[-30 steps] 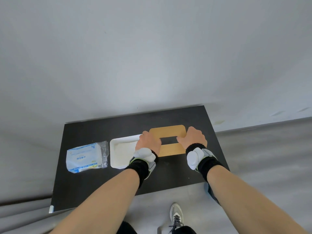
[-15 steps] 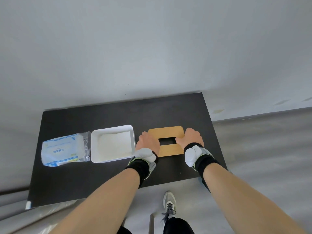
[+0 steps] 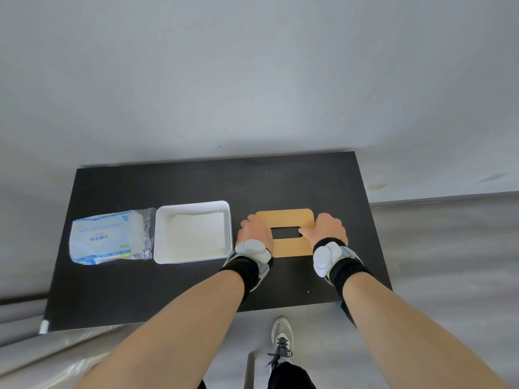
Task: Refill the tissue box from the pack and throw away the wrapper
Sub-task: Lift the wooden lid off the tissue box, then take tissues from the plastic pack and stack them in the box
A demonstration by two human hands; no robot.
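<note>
The wooden lid (image 3: 285,219) with a slot in its middle lies flat on the black table (image 3: 196,181), to the right of the white tissue box (image 3: 157,234). My left hand (image 3: 254,231) grips the lid's left edge and my right hand (image 3: 327,230) grips its right edge, thumb at the slot. The box stands open and shows a thin white layer of tissues inside. Left of the box lies the blue and white tissue pack (image 3: 108,237) in its clear wrapper, touching the box's left wall.
The table stands against a white wall. Grey floor lies to the right, and my shoe (image 3: 282,335) shows below the table's front edge. A pale sheet covers the floor at the lower left.
Both hands have carried the lid to the right, off the box, and set it down on the table. The box now stands fully uncovered.
</note>
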